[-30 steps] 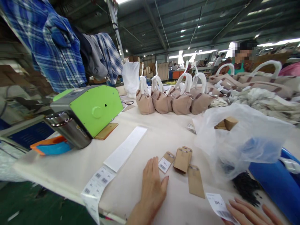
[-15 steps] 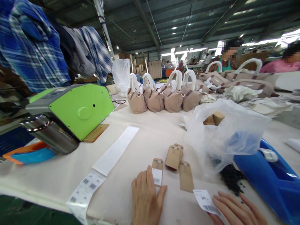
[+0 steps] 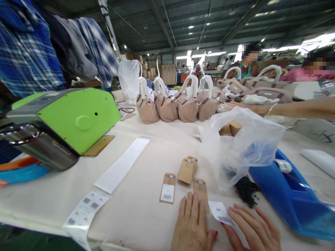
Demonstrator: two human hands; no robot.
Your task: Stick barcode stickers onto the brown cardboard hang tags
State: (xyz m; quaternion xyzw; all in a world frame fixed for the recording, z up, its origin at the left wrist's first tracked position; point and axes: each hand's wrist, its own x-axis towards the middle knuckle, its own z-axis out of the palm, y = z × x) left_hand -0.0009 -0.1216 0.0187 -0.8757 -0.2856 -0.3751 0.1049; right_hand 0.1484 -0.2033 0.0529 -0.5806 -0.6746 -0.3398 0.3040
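My left hand [image 3: 192, 219] lies flat with its fingers stretched, its fingertips over the lower part of a brown card tag [image 3: 200, 188]. Between the thumb and fingers of my right hand [image 3: 252, 226] is a white barcode label [image 3: 220, 211], its printed face up, just right of that tag. To the left lies another tag [image 3: 169, 178] with a white barcode label [image 3: 167, 193] on its lower half. A small stack of tags [image 3: 186, 171] sits behind them. A strip of labels [image 3: 85, 207] hangs over the front table edge at left.
A clear plastic bag [image 3: 214, 139] with brown tags inside stands at right, beside small black pieces [image 3: 246, 191] and a blue tray [image 3: 290, 205]. Beige handbags [image 3: 164, 108] line the back. A green machine [image 3: 81, 118] and steel flask [image 3: 44, 146] stand left. A co-worker's arm [image 3: 300, 108] reaches in.
My left hand has moved right, from the labelled tag to the unlabelled one. The label in my right hand is now closer to that tag. A co-worker's arm has come in from the right.
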